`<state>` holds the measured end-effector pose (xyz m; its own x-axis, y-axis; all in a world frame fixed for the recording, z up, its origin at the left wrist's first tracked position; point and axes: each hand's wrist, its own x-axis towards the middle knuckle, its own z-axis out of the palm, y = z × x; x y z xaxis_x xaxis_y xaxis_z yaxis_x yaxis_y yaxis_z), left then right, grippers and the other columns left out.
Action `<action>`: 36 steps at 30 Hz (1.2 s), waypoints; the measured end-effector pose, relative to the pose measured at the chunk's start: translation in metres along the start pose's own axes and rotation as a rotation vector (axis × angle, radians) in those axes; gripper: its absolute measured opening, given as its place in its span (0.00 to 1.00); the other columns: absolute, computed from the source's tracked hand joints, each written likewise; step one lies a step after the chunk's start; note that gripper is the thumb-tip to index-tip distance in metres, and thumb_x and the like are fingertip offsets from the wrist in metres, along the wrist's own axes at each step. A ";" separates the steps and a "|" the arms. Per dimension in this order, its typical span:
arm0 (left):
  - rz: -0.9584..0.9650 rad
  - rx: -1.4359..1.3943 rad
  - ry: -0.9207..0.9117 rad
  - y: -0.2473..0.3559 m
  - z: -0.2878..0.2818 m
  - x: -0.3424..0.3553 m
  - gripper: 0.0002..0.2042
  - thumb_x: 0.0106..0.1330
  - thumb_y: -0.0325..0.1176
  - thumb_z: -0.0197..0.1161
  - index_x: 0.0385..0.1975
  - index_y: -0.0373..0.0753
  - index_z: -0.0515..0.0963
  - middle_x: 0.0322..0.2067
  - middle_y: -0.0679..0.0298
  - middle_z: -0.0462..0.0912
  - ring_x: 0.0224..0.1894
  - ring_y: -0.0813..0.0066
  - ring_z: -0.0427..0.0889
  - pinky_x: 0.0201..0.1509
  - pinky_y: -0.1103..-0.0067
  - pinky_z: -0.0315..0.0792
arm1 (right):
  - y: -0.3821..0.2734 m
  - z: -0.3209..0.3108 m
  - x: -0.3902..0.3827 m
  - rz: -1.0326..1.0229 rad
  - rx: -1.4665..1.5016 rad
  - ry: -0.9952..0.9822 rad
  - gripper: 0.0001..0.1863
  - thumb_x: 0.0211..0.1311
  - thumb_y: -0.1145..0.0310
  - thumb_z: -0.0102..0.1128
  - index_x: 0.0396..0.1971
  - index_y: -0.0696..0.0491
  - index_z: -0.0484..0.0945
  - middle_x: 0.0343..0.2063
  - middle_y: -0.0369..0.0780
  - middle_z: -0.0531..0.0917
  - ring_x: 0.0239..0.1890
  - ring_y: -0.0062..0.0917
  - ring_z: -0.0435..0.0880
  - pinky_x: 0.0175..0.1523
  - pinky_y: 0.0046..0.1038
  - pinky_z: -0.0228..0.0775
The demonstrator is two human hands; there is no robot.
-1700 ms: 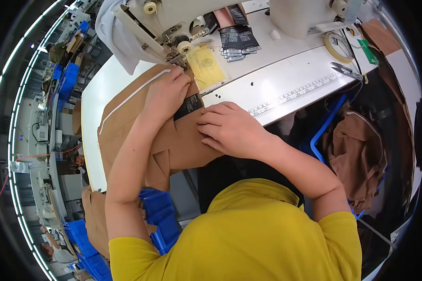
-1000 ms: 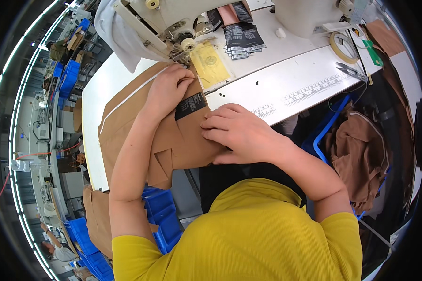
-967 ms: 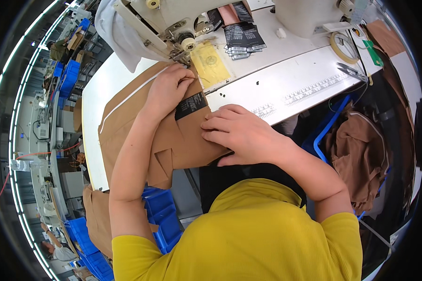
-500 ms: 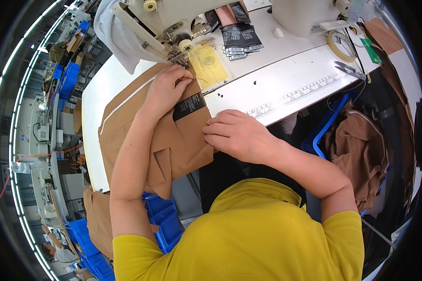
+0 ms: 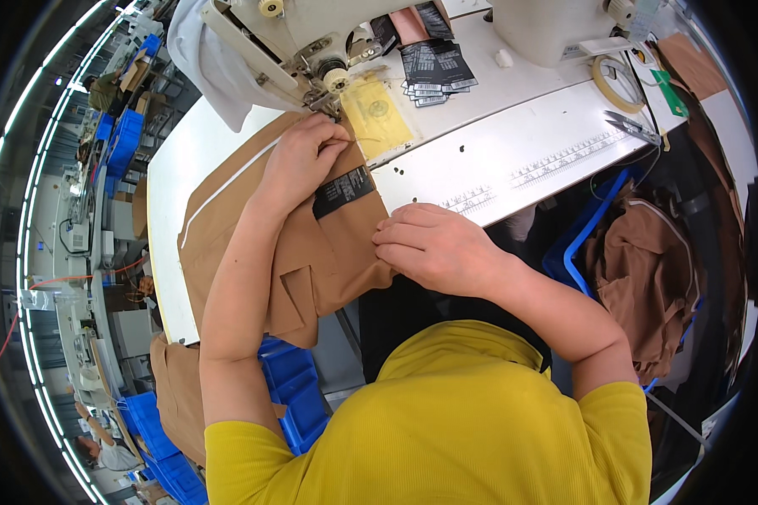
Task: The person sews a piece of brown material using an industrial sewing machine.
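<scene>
Brown fabric with a white strip lies on the white sewing table, its lower part draped over the front edge, with a folded flap near my left forearm. My left hand grips it just below the sewing machine's needle area, thumb and fingers closed at the fabric's upper right. A black printed label lies on the fabric between my hands. My right hand has its curled fingers closed on the fabric's right edge, lower down; the fingertips are partly hidden.
Black cards, a tape roll and scissors sit on the table. A printed scale runs along its front. Brown fabric lies in a blue-rimmed container at right. Blue bins stand below. A co-worker is at far left.
My right hand has moved down and slightly right, its fingers now curled closer on the fabric edge, which bunches and hangs lower. My left hand stays about in place.
</scene>
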<state>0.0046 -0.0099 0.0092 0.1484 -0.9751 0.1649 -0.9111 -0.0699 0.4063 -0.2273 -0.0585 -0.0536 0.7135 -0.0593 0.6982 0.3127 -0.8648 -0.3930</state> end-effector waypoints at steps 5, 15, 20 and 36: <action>0.002 0.007 0.004 -0.002 0.000 -0.001 0.06 0.60 0.24 0.62 0.36 0.31 0.79 0.33 0.61 0.79 0.35 0.67 0.78 0.41 0.77 0.71 | -0.001 -0.002 0.001 -0.010 0.017 -0.002 0.05 0.46 0.74 0.61 0.25 0.54 0.77 0.36 0.36 0.81 0.44 0.29 0.79 0.51 0.29 0.72; -0.003 0.040 0.003 0.003 0.000 0.000 0.06 0.60 0.25 0.62 0.35 0.32 0.80 0.32 0.61 0.79 0.34 0.67 0.78 0.40 0.76 0.72 | -0.002 -0.007 0.002 -0.007 0.048 -0.019 0.05 0.45 0.74 0.63 0.25 0.55 0.78 0.35 0.37 0.81 0.43 0.30 0.79 0.51 0.30 0.73; -0.023 0.044 0.017 0.003 0.002 0.001 0.05 0.59 0.25 0.62 0.33 0.32 0.80 0.31 0.60 0.79 0.34 0.65 0.78 0.39 0.75 0.72 | -0.001 -0.008 0.001 -0.001 0.068 -0.067 0.14 0.40 0.74 0.67 0.32 0.55 0.81 0.40 0.38 0.81 0.47 0.32 0.80 0.52 0.31 0.74; -0.112 0.098 0.095 0.021 0.007 -0.005 0.06 0.57 0.30 0.64 0.29 0.33 0.80 0.29 0.58 0.79 0.36 0.60 0.79 0.40 0.72 0.72 | -0.003 -0.011 0.003 -0.013 0.090 -0.067 0.09 0.41 0.74 0.65 0.27 0.55 0.78 0.37 0.37 0.80 0.46 0.31 0.78 0.52 0.31 0.72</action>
<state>-0.0182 -0.0082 0.0106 0.2826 -0.9360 0.2099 -0.9192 -0.2018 0.3381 -0.2334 -0.0612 -0.0440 0.7486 -0.0124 0.6629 0.3748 -0.8169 -0.4385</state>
